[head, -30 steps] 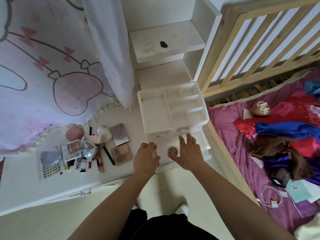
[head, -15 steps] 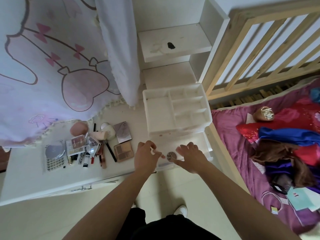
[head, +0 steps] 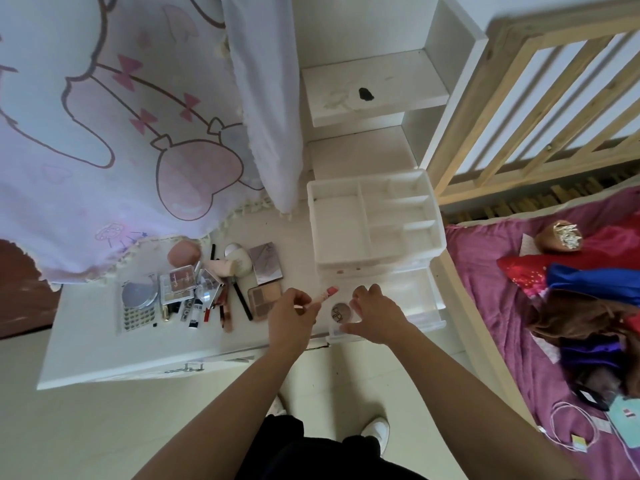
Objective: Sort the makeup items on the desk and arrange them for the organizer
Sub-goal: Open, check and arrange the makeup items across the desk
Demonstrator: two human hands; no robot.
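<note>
White organizer (head: 372, 216) compartments sit empty while most makeup (head: 194, 289) waits left on the table (head: 104, 344); left hand (head: 292, 315) pinches a pink lipstick (head: 325, 295), right hand (head: 375, 315) hovers spread, holding nothing.

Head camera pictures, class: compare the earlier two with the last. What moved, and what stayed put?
The left hand has lifted a pink lipstick out of the open drawer, tip now showing. The right hand has drawn back towards the drawer's front edge. The round compact, organizer and makeup pile stayed put.
</note>
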